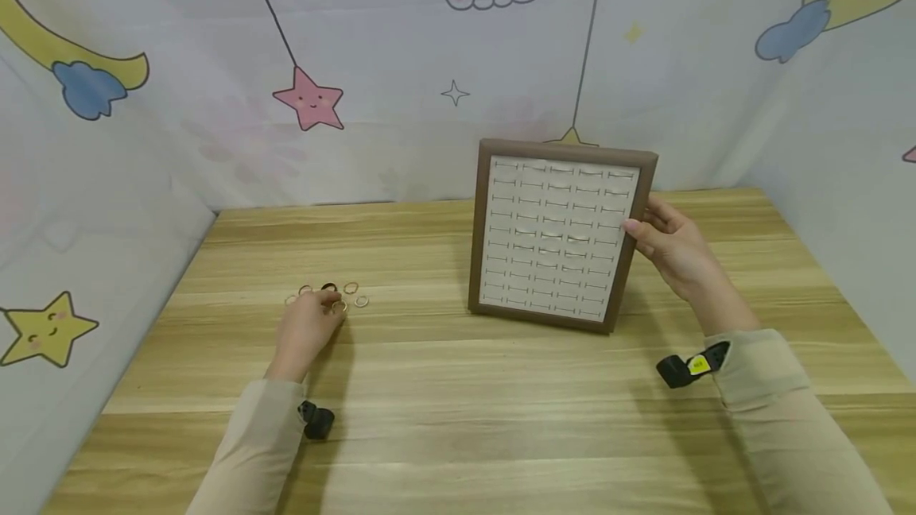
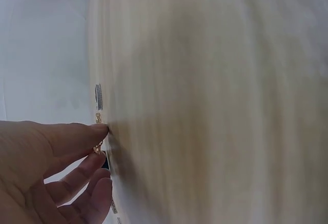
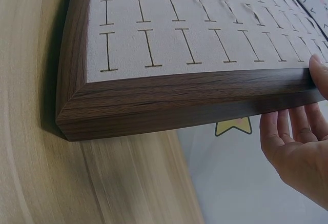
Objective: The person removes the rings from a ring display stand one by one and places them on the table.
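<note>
With thumb and fingertips, my left hand (image 1: 308,328) pinches a gold ring (image 1: 339,307) low over the wooden table, and the left wrist view shows part of it behind the thumb. Around that hand lie several more rings: a silver ring (image 1: 361,301), a copper-coloured ring (image 1: 351,288) and a black ring (image 1: 328,287) among them. My right hand (image 1: 680,253) grips the right edge of a ring display board (image 1: 554,237), thumb on the front and fingers behind. The board has a brown wood-grain frame and a pale slotted panel; it stands tilted back on the table.
The wooden table (image 1: 444,404) runs back to a white cloth (image 1: 401,46) printed with stars and moons. Cloth also hangs along both sides. A small black camera is strapped at each wrist, over beige sleeves (image 1: 773,388).
</note>
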A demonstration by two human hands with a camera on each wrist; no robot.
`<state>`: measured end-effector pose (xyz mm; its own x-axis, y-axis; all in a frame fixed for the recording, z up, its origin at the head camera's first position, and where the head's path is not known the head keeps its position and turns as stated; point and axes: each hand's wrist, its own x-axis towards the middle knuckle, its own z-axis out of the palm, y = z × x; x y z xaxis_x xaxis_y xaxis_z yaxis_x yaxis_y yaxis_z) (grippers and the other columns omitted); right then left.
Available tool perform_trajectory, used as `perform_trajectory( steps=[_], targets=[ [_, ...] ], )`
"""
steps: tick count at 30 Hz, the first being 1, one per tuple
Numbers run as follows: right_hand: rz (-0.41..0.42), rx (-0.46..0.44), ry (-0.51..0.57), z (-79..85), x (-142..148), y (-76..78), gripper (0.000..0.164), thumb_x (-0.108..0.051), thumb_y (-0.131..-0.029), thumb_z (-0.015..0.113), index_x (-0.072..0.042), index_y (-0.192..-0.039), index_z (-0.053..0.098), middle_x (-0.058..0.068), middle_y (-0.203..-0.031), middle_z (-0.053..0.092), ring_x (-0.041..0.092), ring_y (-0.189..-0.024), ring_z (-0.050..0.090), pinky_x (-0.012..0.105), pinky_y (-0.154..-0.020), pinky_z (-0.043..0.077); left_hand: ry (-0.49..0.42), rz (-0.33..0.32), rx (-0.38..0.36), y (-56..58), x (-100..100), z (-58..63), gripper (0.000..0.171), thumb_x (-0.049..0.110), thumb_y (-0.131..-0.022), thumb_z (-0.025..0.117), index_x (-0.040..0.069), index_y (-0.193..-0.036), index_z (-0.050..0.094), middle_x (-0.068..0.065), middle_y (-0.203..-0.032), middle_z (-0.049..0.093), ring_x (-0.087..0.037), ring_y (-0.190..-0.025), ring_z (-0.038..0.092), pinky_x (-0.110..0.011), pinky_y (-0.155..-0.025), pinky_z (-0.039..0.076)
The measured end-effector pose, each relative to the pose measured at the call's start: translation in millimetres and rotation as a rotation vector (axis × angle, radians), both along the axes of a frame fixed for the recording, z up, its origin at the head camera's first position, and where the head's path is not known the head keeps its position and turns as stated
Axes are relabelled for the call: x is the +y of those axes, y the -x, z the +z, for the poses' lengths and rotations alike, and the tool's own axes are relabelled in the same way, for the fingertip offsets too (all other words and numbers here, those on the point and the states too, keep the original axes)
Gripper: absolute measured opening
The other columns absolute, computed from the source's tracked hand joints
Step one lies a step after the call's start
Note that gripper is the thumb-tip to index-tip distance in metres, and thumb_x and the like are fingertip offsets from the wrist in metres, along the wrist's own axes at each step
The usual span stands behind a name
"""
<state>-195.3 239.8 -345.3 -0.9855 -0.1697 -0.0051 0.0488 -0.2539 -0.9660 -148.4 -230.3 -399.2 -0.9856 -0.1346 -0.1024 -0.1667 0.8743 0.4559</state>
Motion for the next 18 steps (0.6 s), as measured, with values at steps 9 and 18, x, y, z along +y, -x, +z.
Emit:
perform_trajectory(
  steps=[9, 18],
  targets=[
    [-0.017, 0.003, -0.007, -0.9, -2.0, 0.3, 0.04, -0.006, -0.092, 0.061, -0.017, -0.127, 0.046, -0.005, -0.11, 0.052, 0.004, -0.095, 0.054, 0.013, -0.082, 0.049, -0.013, 0.003, 0.004, -0.4, -2.0, -3.5, 0.034, 0.015, -0.091, 0.059, -0.001, -0.121, 0.062, -0.023, -0.115, 0.066, -0.037, -0.099, 0.064, -0.044, -0.07, 0.051],
    [-0.045, 0.022, 0.027, -4.2, -3.7, 1.0, 0.037, -0.006, -0.091, 0.062, -0.02, -0.124, 0.052, -0.006, -0.108, 0.055, 0.004, -0.095, 0.054, 0.014, -0.082, 0.048, -0.028, 0.006, 0.004, -0.5, -0.1, -1.4, 0.035, 0.014, -0.09, 0.059, -0.001, -0.121, 0.062, -0.023, -0.116, 0.066, -0.037, -0.099, 0.064, -0.043, -0.069, 0.052]
  ],
)
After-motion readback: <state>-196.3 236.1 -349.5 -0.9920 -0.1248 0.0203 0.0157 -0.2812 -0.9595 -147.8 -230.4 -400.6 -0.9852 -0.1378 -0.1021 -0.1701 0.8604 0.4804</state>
